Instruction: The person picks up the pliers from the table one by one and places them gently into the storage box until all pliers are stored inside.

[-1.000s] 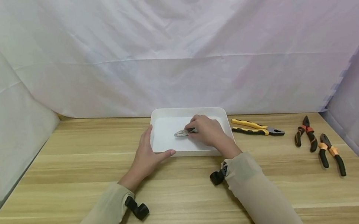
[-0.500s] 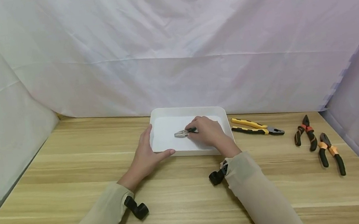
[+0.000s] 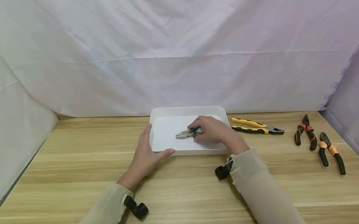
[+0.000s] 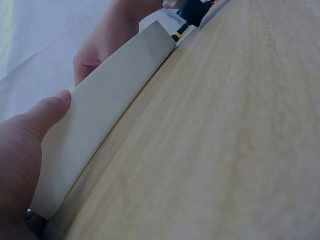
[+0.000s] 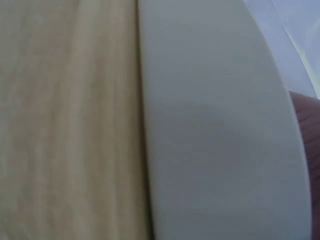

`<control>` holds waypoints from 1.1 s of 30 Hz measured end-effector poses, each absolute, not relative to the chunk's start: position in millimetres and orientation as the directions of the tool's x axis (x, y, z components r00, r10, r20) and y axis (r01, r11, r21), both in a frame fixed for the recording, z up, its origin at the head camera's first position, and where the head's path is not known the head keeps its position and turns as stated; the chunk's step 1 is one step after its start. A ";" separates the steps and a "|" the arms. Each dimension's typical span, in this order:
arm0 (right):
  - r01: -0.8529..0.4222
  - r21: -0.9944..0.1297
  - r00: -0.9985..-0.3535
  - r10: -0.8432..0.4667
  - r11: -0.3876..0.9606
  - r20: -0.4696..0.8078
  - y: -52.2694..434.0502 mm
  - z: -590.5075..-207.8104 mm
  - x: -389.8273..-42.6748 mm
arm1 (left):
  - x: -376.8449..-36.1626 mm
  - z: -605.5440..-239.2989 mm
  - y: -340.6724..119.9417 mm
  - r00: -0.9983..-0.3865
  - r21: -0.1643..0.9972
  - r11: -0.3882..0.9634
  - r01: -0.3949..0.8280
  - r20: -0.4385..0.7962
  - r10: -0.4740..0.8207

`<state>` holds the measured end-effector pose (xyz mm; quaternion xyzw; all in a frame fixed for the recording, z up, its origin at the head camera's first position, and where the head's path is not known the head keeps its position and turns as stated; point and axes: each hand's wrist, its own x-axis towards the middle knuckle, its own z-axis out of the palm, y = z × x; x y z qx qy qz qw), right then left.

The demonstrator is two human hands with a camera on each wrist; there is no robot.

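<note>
A: Right hand [image 3: 213, 132] is reaching into the white plastic tray [image 3: 186, 109], fingers curling round the dark handles of a pair of combination pliers [image 3: 186, 134]. The pliers are lying inside the tray, steel nose pointing left.

B: And the left hand [image 3: 146, 155]?

A: Bracing the tray's near-left corner, fingers fairly straight along the wall, thumb [image 4: 52, 107] pressing the front face. Nothing being held, just steadying.

B: How is the tool likely handling?

A: Judging it stiff and fairly heavy for its size, steel head outweighing the grips. The handles look rubbery, so they are offering the surest hold; the bare nose would probably be slippery. The tray is looking light, likely sliding on the wooden table [image 3: 184, 204] if unbraced.

B: Anything else lying about?

A: Yellow-handled pliers [image 3: 256, 126] are sitting just right of the tray, and two orange-and-black cutters [image 3: 306, 134] [image 3: 330, 153] farther right, well apart from the hands
</note>
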<state>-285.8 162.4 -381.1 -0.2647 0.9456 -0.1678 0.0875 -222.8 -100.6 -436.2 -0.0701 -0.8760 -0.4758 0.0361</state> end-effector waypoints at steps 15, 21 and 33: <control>-0.447 -0.364 -0.858 -0.507 0.817 -0.086 178.2 -367.6 -288.0 | -222.4 -434.9 -100.4 -0.988 0.825 0.543 0.153 0.124 0.090; -0.433 -0.379 -0.866 -0.495 0.818 -0.078 179.4 -370.5 -291.1 | -222.7 -435.0 -100.5 -0.987 0.829 0.536 0.160 0.131 0.092; -0.341 -0.358 -0.925 -0.379 0.869 -0.040 182.9 -379.3 -295.1 | -220.2 -433.7 -99.9 -0.988 0.834 0.530 0.152 0.121 0.092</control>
